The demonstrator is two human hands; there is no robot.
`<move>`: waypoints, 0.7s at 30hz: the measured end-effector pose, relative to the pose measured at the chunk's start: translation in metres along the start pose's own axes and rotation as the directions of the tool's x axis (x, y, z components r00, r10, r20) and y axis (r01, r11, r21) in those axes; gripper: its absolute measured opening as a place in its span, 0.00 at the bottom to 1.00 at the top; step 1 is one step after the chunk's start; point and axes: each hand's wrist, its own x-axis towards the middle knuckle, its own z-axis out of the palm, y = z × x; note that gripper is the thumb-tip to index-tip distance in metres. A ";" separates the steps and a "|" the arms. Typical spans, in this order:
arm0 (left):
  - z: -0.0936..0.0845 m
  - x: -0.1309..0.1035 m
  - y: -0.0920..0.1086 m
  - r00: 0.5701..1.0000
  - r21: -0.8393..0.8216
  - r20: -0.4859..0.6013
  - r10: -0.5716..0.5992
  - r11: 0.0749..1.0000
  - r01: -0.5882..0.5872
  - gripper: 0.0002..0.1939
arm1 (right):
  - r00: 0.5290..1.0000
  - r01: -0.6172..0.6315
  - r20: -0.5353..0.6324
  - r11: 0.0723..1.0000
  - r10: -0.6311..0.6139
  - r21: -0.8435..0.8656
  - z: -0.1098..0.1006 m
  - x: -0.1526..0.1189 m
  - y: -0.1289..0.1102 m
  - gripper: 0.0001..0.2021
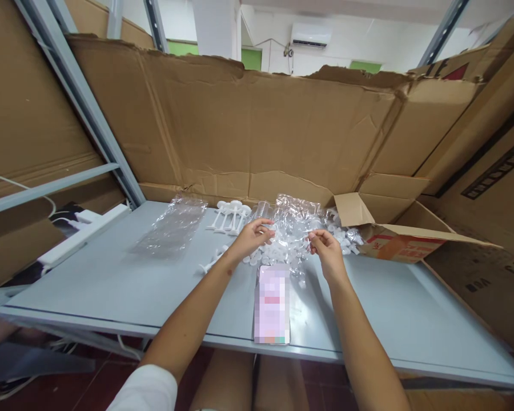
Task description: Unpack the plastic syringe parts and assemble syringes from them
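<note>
My left hand (255, 237) is over the middle of the table, its fingers curved and slightly apart, with nothing visible in them. Opposite it, my right hand (326, 249) pinches thumb and forefinger on what looks like the edge of a clear plastic bag (292, 228). Below and between the hands spreads a pile of small white plastic pieces (278, 251), partly covered by clear film. Several white long-stemmed plastic parts (229, 217) lie just behind my left hand. A phone (272, 305) with a lit, blurred screen rests in front of the pile.
A flat clear bag (171, 228) lies at the left of the grey table (111, 291). An open cardboard box (405, 242) stands on the right. Cardboard sheets (265, 125) wall the back. A white power strip (83, 237) runs along the left edge beside metal posts.
</note>
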 end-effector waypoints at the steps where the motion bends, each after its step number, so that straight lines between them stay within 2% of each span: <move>1: -0.002 -0.001 0.002 0.997 0.027 0.072 -0.038 0.999 0.036 0.17 | 1.000 0.014 -0.022 1.000 -0.013 0.016 -0.001 0.000 0.000 0.10; 3: -0.005 -0.004 0.004 0.974 0.113 0.198 -0.109 0.990 0.088 0.14 | 0.997 0.038 -0.061 0.999 -0.036 0.039 -0.003 0.001 0.001 0.10; 5: -0.006 -0.007 0.005 0.966 0.182 0.221 -0.133 0.979 0.093 0.13 | 0.996 0.052 -0.080 0.998 -0.048 0.047 -0.005 0.002 0.002 0.10; 9: -0.008 -0.016 0.011 0.988 0.221 0.117 -0.101 0.972 0.073 0.13 | 0.997 0.054 -0.057 0.998 -0.051 0.040 -0.005 0.003 0.005 0.12; 12: -0.021 -0.024 0.020 0.996 0.250 0.003 -0.093 0.964 0.089 0.14 | 1.000 0.030 -0.002 0.999 -0.030 0.014 -0.004 0.004 0.006 0.15; 15: -0.056 -0.031 0.026 0.984 0.277 -0.167 -0.061 0.955 0.106 0.16 | 0.998 -0.018 0.067 0.999 0.021 -0.047 -0.004 0.004 0.007 0.17; 19: -0.129 -0.035 0.024 0.930 0.262 -0.362 -0.062 0.951 0.166 0.21 | 0.991 -0.041 0.120 0.991 0.056 -0.124 -0.002 0.003 0.008 0.17; 21: -0.166 -0.037 0.020 0.889 0.217 -0.455 -0.056 0.961 0.172 0.22 | 0.985 -0.061 0.151 0.990 0.080 -0.126 -0.001 0.002 0.009 0.17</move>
